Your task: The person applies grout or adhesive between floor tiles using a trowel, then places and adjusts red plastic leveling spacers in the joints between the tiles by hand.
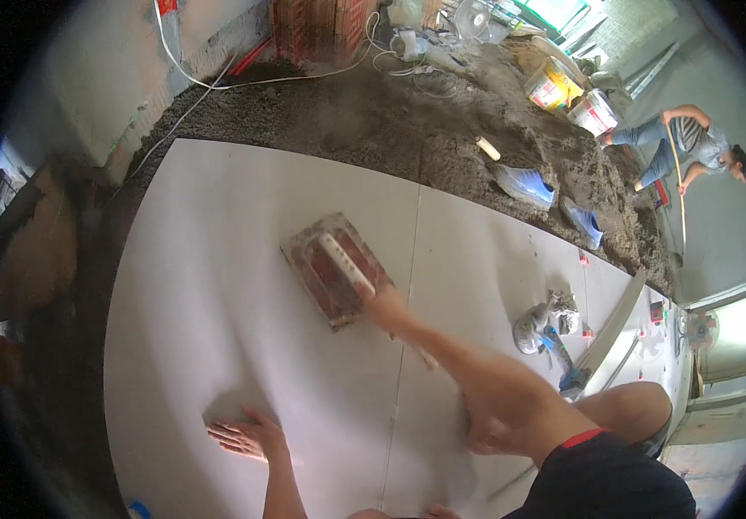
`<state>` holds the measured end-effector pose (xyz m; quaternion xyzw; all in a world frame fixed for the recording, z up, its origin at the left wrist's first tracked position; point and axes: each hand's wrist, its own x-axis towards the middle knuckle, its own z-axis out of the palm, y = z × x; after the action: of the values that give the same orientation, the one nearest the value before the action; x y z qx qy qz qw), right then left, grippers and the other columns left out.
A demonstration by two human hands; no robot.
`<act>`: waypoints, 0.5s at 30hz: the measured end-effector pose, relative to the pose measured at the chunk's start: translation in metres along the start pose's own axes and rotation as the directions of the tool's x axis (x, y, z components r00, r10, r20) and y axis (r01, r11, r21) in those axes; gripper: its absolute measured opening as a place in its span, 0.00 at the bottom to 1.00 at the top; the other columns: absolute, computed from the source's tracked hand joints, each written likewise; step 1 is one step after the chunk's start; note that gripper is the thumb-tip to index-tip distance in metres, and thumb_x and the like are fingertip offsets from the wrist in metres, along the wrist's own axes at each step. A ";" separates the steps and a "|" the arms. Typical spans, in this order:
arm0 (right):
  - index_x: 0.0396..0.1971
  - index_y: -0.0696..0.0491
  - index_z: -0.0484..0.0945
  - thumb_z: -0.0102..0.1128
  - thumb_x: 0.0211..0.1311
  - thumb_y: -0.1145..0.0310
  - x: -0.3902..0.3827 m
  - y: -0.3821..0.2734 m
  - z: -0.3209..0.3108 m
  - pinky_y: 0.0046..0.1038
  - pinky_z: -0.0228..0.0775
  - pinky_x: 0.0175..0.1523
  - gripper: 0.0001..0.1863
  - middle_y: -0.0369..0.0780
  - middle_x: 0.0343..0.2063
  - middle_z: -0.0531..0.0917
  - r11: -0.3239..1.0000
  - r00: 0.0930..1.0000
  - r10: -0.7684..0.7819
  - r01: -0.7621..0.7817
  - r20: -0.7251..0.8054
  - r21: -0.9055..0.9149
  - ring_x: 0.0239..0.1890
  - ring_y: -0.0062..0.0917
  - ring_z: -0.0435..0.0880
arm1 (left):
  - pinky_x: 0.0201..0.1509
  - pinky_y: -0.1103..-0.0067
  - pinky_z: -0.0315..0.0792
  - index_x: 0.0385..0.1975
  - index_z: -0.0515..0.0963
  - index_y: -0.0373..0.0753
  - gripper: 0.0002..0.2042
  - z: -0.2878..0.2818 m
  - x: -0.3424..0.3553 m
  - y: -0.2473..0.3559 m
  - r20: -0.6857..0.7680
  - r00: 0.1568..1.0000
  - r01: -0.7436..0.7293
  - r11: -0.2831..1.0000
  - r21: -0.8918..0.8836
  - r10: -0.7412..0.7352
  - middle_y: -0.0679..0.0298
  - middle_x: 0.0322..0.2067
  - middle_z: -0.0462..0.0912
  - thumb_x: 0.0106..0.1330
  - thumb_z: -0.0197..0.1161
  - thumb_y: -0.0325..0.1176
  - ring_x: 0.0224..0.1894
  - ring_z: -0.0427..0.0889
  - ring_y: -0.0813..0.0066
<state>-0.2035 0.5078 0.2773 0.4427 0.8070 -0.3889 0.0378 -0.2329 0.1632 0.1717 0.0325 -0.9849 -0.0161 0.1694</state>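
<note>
My right hand is closed round the pale handle of a flat rectangular float, reddish-brown and smeared with grey at its edges. The float is over a large white tile; whether it touches cannot be told. Lower left, my left hand lies on the same tile, fingers stretched out, holding nothing. A thin joint divides this tile from another one to the right, where my bare leg and foot rest.
Grey mortar spreads beyond the tiles, with blue shoes on it. Right of my arm lie a blue-and-grey hand tool and a long straightedge. Buckets stand far right, near a person holding a long pole.
</note>
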 end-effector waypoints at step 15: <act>0.40 0.58 0.76 0.38 0.67 0.39 0.044 -0.017 -0.050 0.33 0.67 0.20 0.33 0.39 0.15 0.72 0.972 0.993 0.101 -0.110 0.055 0.207 0.15 0.27 0.73 | 0.71 0.57 0.42 0.67 0.46 0.26 0.35 0.004 -0.011 -0.007 0.150 0.988 0.021 1.000 0.002 -0.021 0.43 0.69 0.43 0.71 0.45 0.46 0.72 0.41 0.47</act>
<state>-0.2289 0.5654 0.3043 0.4779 0.7358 -0.4789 0.0294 -0.2238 0.1573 0.1645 0.0417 -0.9944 -0.0203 0.0947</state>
